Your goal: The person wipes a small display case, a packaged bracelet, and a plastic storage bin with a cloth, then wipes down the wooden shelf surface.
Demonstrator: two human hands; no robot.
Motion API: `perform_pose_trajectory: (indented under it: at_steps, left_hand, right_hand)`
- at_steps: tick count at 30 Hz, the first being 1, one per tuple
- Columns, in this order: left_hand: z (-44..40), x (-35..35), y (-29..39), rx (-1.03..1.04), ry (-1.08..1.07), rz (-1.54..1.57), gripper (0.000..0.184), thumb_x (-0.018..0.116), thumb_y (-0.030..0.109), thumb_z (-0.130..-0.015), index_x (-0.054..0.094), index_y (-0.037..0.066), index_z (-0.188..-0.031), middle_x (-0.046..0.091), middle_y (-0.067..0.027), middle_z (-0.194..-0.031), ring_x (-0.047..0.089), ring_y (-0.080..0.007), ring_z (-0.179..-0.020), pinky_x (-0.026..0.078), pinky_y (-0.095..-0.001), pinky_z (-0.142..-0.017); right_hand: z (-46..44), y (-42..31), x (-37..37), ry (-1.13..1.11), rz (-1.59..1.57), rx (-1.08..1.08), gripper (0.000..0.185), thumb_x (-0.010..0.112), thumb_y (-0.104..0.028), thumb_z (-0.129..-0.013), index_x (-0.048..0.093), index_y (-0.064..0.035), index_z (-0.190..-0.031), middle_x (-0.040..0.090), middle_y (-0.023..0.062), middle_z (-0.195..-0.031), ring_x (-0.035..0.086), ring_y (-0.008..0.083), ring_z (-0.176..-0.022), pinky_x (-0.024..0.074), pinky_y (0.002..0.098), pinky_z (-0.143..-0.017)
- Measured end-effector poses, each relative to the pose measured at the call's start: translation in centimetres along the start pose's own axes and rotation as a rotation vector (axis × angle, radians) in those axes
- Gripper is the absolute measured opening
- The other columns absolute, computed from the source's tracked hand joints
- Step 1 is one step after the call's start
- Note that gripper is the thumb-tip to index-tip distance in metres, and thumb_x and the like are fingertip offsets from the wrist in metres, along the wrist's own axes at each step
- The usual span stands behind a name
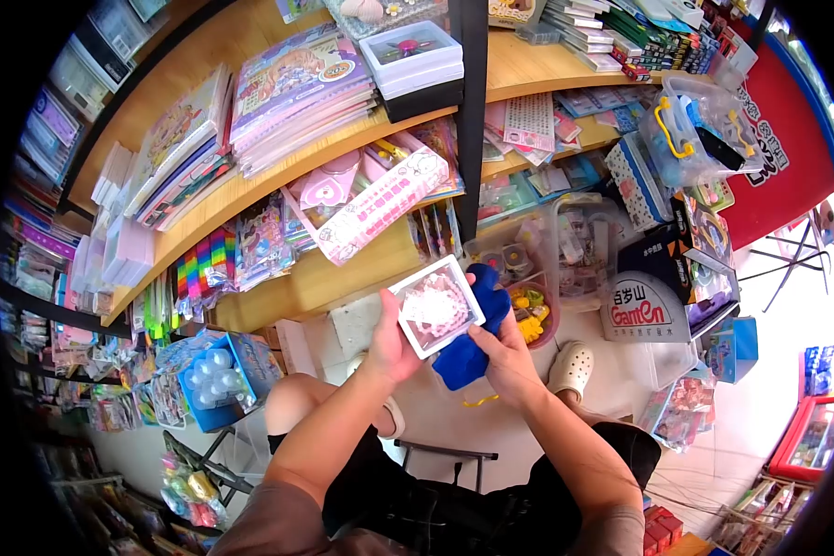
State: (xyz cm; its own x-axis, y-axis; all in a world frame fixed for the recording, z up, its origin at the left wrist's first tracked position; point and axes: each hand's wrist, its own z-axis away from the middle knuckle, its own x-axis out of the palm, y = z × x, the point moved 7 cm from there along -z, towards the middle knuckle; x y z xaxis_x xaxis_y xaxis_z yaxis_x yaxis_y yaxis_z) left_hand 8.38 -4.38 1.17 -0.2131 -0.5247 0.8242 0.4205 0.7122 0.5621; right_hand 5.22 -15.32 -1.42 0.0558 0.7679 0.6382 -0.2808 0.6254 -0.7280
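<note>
both hands [447,341] grasping a white-framed box [441,307], blue cloth [473,334] under the right

You wear grey-brown short sleeves [287,521], loose black shorts [435,508], and cream-coloured clogs [573,364] with perforated uppers.

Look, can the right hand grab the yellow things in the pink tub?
Probably: the yellow things sit close by in an open-looking tub, but the right hand must first let go of the blue cloth.
</note>
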Motion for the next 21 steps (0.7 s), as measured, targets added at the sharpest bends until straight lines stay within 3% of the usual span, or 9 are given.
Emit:
perform_pose_trajectory:
  at_steps: [1,7,10,13,16,19,21]
  left_hand:
    - [-0.2,0.2,0.3,0.003,-0.007,0.029,0.09,0.031,0.069,-0.08,0.023,0.001,-0.137,0.035,-0.0205,-0.136,0.039,-0.0294,-0.124,0.032,-0.043,-0.103]
    - [-0.1,-0.4,0.3,-0.039,0.03,0.065,0.092,0.022,0.071,-0.08,0.023,-0.002,-0.136,0.036,-0.0238,-0.134,0.038,-0.0331,-0.124,0.031,-0.0443,-0.103]
    - [0.0,-0.9,0.1,-0.076,0.087,0.048,0.097,0.026,0.076,-0.075,0.025,0.001,-0.136,0.036,-0.028,-0.133,0.037,-0.0382,-0.124,0.031,-0.0486,-0.102]
    - [0.1,-0.8,0.1,-0.087,0.037,0.127,0.092,0.02,0.071,-0.081,0.025,-0.003,-0.136,0.037,-0.0247,-0.133,0.039,-0.0344,-0.124,0.031,-0.0457,-0.103]
    - [0.1,-1.2,-0.1,-0.11,0.076,0.149,0.092,0.019,0.071,-0.081,0.026,-0.003,-0.135,0.038,-0.0251,-0.132,0.04,-0.0351,-0.123,0.032,-0.046,-0.102]
    - [0.0,-1.6,-0.7,-0.141,0.11,0.107,0.093,0.019,0.074,-0.078,0.029,0.002,-0.135,0.04,-0.0245,-0.131,0.041,-0.0379,-0.121,0.032,-0.0502,-0.101]
    - [0.1,-2.1,-1.5,-0.171,0.204,0.105,0.09,0.016,0.073,-0.08,0.032,0.003,-0.135,0.042,-0.021,-0.131,0.043,-0.0349,-0.12,0.033,-0.0489,-0.1]
  right_hand:
    - [0.1,-0.2,0.3,0.015,0.045,0.005,0.048,0.053,-0.004,-0.088,0.034,-0.0096,-0.132,0.048,0.002,-0.121,0.047,0.0107,-0.108,0.039,0.0265,-0.092]
    - [0.3,0.0,-0.2,0.041,0.139,-0.002,0.043,0.053,-0.01,-0.09,0.037,-0.0093,-0.129,0.05,0.0023,-0.117,0.049,0.0098,-0.103,0.0423,0.0262,-0.088]
    - [0.5,-0.1,-0.9,0.09,0.106,0.034,0.038,0.052,-0.013,-0.091,0.04,-0.0081,-0.127,0.053,0.0027,-0.11,0.053,0.0104,-0.095,0.0464,0.0269,-0.082]
    - [0.7,-0.4,-1.0,0.122,0.022,0.078,0.037,0.051,-0.015,-0.091,0.042,-0.0069,-0.126,0.055,0.0032,-0.101,0.056,0.011,-0.081,0.0507,0.0282,-0.07]
    - [0.6,-0.9,-1.2,0.167,0.11,0.034,0.03,0.049,-0.018,-0.093,0.047,-0.0045,-0.119,0.055,0.0022,-0.1,0.055,0.0098,-0.078,0.0483,0.0249,-0.064]
    - [0.4,-3.0,-2.2,0.183,0.54,-0.137,0.028,0.046,-0.021,-0.094,0.049,0.0012,-0.111,0.054,0.008,-0.104,0.055,0.0169,-0.083,0.0457,0.0273,-0.068]
    - [0.6,-4.8,-1.3,0.165,0.805,-0.336,0.029,0.045,-0.021,-0.093,0.049,0.0045,-0.106,0.051,0.0133,-0.107,0.053,0.0233,-0.089,0.0436,0.0294,-0.073]
